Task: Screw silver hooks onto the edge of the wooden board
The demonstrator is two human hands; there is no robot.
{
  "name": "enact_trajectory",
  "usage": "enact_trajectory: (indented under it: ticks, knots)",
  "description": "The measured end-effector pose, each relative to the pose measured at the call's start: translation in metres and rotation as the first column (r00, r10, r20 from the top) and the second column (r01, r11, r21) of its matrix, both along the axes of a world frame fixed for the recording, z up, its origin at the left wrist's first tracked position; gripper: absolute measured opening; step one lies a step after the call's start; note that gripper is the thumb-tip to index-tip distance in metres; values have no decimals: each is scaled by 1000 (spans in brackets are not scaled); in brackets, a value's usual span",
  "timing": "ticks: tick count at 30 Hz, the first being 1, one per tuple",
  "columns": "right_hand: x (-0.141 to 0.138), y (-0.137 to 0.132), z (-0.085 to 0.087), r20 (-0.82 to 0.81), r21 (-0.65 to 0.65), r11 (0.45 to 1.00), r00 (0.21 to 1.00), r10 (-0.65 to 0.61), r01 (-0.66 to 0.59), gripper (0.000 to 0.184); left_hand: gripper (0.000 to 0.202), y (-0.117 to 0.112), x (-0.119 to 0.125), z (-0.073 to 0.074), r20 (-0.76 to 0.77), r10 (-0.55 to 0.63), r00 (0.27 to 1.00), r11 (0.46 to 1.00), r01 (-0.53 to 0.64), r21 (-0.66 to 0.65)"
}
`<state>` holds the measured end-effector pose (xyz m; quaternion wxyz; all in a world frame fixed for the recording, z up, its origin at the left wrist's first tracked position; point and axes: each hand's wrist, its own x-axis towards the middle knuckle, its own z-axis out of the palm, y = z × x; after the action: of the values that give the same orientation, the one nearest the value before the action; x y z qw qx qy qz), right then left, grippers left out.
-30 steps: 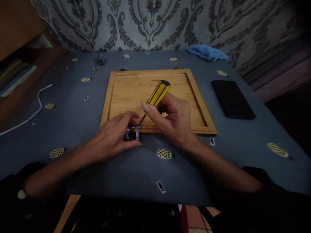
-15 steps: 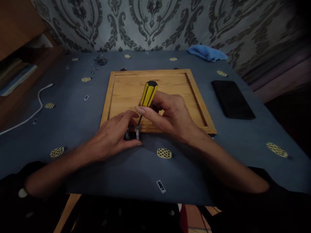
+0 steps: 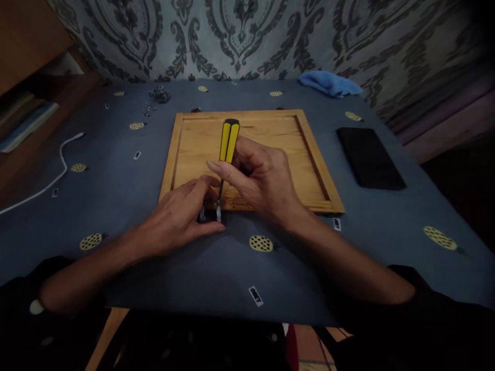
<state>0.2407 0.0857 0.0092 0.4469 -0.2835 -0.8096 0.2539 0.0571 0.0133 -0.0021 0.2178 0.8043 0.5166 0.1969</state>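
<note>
A wooden panel [image 3: 247, 129] with a raised frame lies flat on the table. My right hand [image 3: 266, 180] is closed round a screwdriver [image 3: 229, 141] with a yellow and black handle, thumb against its lower end. The screwdriver stands nearly upright, its shaft running down to a small metal fitting [image 3: 218, 212] at the panel's near edge. Whether the tip sits in a screw is too small to tell. Thumb and fingers of my left hand [image 3: 181, 214] grip the fitting from the left and hide part of it. Small holes show in the frame's near edge, right of the fitting.
Small metal parts [image 3: 160, 95] and several loose screws [image 3: 147, 110] lie at the back left. A white cable [image 3: 64, 159] runs along the left side. To the right rests a black phone [image 3: 370, 158]; a blue cloth [image 3: 330, 83] lies at the back by the patterned wall.
The screwdriver handle has tipped left and is more upright, with my right hand shifting slightly left along with it. My left hand and the panel stay in place.
</note>
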Motion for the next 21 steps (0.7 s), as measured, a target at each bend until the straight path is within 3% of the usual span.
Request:
enact_trajectory:
  ticks: [16,21]
  knots:
    - [-9,3,-2,-23,-20,1000,1000,5,-6,46,43,0,2,3,-8,11,1000,1000,-11,-15]
    - [1,-12,7,-171,-75,995,982,-81,69,41,52,0,2,3,-2,33,999,998,-33,-43]
